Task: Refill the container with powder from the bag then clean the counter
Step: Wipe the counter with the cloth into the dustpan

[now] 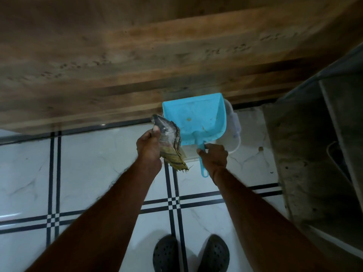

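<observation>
- View from above, looking down at a person's two bare forearms reaching forward over a tiled floor.
- A brown wooden counter [137, 65] fills the far half of the scene; its near edge runs across the middle.
- The left hand [148, 147] has its fingers curled tightly around a bunched rag [169, 138]. The rag is grey and yellow-green, dusted with pale powder, and has a frayed corner hanging down on the near side.
- The right hand [214, 156] pinches the handle of a bright blue dustpan [196, 118] between thumb and fingers. The looped end of the handle sticks out just left of the wrist.
- The dustpan is held just below the counter's near edge, with its wide mouth pointing at the counter. A few yellowish specks lie inside it.
- The rag is just left of the dustpan, touching its left rim.
- A white plastic tub [232, 122] sits under and to the right of the dustpan, mostly hidden by it. What it holds cannot be seen.
- The floor [88, 163] is white marbled tile crossed by black lines.
- Two dark perforated clogs [167, 252] show at the near edge.
- A grey, rough surface [314, 144] rises on the right.
</observation>
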Tool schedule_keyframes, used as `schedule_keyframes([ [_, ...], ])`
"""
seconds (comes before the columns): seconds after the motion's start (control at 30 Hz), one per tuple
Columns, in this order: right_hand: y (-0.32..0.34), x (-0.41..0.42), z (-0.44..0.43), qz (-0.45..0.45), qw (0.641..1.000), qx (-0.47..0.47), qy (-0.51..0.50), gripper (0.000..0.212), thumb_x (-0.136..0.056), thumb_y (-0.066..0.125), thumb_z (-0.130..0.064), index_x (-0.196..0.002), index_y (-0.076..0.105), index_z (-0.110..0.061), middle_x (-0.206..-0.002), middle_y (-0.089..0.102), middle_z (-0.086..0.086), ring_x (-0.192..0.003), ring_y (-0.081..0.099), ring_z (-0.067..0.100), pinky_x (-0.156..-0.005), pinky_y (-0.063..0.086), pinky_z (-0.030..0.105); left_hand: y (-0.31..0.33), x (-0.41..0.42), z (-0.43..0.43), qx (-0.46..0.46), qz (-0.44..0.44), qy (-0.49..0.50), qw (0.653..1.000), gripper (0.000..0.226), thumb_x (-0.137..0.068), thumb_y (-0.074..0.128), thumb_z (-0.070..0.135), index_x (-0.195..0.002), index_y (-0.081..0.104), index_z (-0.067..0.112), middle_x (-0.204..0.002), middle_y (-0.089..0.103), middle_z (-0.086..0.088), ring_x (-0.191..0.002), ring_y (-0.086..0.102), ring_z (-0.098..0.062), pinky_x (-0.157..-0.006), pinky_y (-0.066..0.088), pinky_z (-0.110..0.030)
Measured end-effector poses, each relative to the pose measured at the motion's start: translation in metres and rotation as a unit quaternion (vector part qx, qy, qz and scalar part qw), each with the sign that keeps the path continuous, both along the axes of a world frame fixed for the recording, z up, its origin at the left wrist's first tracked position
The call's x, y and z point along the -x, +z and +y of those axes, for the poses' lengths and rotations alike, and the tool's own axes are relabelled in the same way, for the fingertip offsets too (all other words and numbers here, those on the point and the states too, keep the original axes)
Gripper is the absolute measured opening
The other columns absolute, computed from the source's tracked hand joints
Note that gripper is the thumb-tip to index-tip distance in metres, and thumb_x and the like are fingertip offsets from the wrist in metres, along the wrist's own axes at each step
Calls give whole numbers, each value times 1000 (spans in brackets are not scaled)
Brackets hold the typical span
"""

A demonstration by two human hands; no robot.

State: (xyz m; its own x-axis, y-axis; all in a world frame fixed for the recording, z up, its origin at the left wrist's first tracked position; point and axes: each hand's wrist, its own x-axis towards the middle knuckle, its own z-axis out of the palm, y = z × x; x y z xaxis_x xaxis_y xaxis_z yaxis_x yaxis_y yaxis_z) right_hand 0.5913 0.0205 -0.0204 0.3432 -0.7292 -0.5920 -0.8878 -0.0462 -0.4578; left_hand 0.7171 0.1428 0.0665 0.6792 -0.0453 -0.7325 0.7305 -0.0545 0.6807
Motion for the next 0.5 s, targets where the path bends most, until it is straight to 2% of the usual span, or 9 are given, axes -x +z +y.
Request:
schedule_keyframes([
  [0.1, 12, 0, -1, 20, 999, 38, 34, 52, -87, 76, -40, -131, 64, -15, -132, 54, 15, -125, 50, 33, -99, 47, 41, -2, 4, 5, 1, 1, -13, 1000, 40, -97, 68, 27, -123, 67, -4, -119, 72, -22, -112, 69, -40, -95, 57, -53],
  [0.17, 34, 8, 4, -60, 996, 64, 1, 52, -87, 76, -37, -129, 60, -12, -131, 53, 14, -124, 51, 32, -97, 48, 42, 5, 12, 8, 0, 8, -24, 1000, 41, -98, 66, 28, -124, 66, -4, -120, 72, -22, -112, 69, -40, -95, 57, -53],
  [0.2, 52, 13, 8, -136, 989, 14, -55, 49, -89, 75, -36, -128, 59, -11, -130, 55, 14, -124, 53, 31, -96, 49, 41, 15, 17, 8, 3, 14, -35, 999, 41, -99, 65, 28, -124, 66, -5, -120, 72, -23, -112, 69, -41, -93, 58, -52],
  [0.27, 101, 20, 15, -238, 942, -179, -157, 48, -94, 67, -43, -131, 56, -15, -134, 60, 11, -125, 57, 28, -99, 49, 39, 48, 28, 7, 38, 31, -64, 997, 49, -95, 64, 33, -126, 64, -5, -122, 70, -25, -109, 70, -41, -86, 60, -48],
  [0.33, 149, 27, 16, -243, 896, -334, -164, 56, -93, 51, -65, -133, 58, -26, -135, 65, 4, -125, 59, 22, -107, 43, 46, 82, 37, 5, 85, 45, -107, 990, 57, -91, 63, 37, -129, 63, -5, -124, 69, -25, -103, 72, -36, -74, 62, -40],
  [0.37, 181, 30, 9, -255, 872, -386, -158, 62, -91, 44, -73, -132, 60, -30, -132, 69, 3, -125, 60, 21, -108, 40, 49, 109, 39, -1, 105, 50, -129, 985, 53, -94, 61, 36, -129, 63, -3, -122, 71, -22, -100, 73, -32, -70, 61, -37],
  [0.43, 236, 39, 2, -287, 835, -446, -144, 65, -92, 39, -76, -132, 64, -32, -127, 73, 3, -125, 63, 25, -107, 41, 53, 160, 47, -14, 120, 60, -158, 978, 41, -100, 56, 34, -125, 66, 2, -117, 75, -17, -98, 75, -29, -66, 61, -34],
  [0.5, 299, 49, -4, -305, 840, -430, -129, 58, -97, 46, -67, -132, 66, -26, -125, 73, 7, -123, 65, 28, -106, 47, 52, 221, 54, -27, 121, 57, -189, 973, 36, -103, 55, 32, -122, 67, 4, -114, 76, -16, -98, 74, -29, -63, 60, -33],
])
